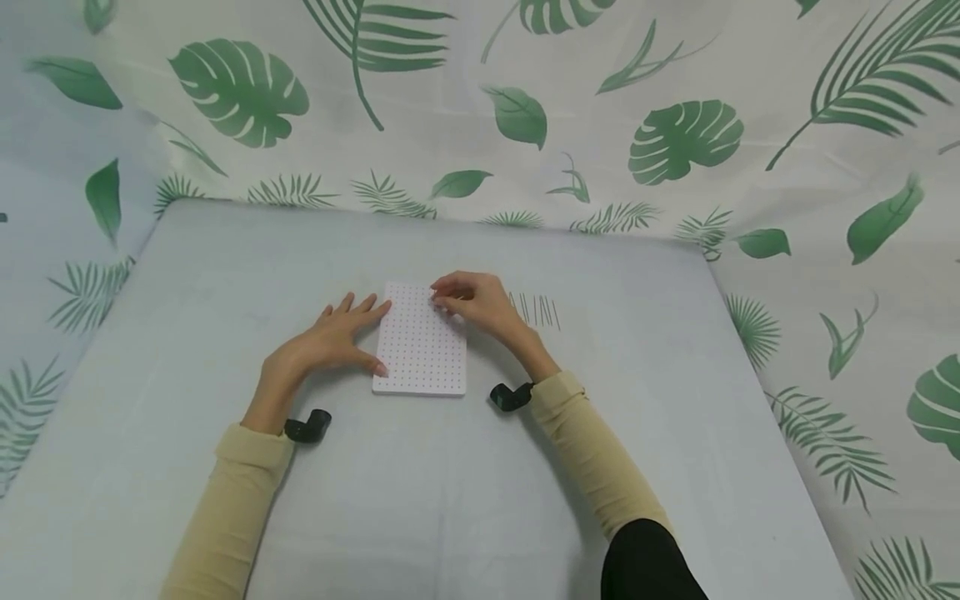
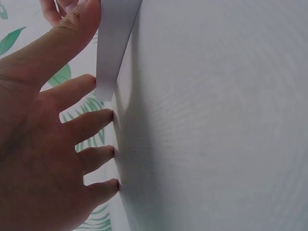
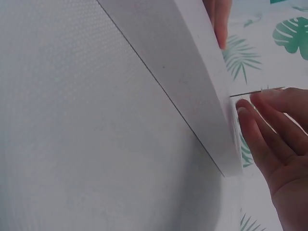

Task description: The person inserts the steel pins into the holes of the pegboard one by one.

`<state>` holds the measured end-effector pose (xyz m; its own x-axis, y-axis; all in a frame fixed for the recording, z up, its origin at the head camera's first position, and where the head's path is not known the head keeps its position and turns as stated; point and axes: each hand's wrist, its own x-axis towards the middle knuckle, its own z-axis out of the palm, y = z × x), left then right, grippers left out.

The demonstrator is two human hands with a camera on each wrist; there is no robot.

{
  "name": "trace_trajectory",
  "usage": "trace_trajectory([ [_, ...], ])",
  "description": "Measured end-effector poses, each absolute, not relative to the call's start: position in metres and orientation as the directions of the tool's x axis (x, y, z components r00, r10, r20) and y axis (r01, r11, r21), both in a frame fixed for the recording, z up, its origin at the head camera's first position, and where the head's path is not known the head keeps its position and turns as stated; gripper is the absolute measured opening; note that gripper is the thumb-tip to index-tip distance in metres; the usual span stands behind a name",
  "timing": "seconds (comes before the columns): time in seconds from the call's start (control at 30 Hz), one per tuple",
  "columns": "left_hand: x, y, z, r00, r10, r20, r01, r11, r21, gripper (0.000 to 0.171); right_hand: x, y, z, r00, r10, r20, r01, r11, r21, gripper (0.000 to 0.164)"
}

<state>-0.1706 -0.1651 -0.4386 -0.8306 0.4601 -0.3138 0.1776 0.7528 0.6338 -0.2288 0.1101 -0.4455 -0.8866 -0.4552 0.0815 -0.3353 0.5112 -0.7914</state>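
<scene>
A white rectangular board (image 1: 422, 354) dotted with rows of small holes lies on the table. My left hand (image 1: 330, 337) spreads its fingers at the board's left side, thumb and index fingertip touching its edge. Over the upper right part of the board, my right hand (image 1: 480, 302) pinches a thin needle-like pin (image 3: 248, 93) between thumb and fingers. In the right wrist view the pin's free end meets the board's holed face; whether it sits in a hole I cannot tell. Several similar thin pins (image 1: 545, 312) lie in a row right of the board, partly hidden by my right hand.
A white cloth-covered table (image 1: 375, 500) extends around the board. Behind it hangs a white backdrop (image 1: 450, 100) printed with green leaves. Small black devices sit at the left wrist (image 1: 309, 427) and the right wrist (image 1: 512, 397).
</scene>
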Motion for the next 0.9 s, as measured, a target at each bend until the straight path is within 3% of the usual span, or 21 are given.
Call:
trace_trajectory([
  [0.9,-0.17,-0.16,-0.441,-0.839,0.45,-0.305,0.186,0.765,0.617,0.109,-0.232,0.155,-0.442,-0.917,-0.395,0.059,-0.319,0.636,-0.702,0.023],
])
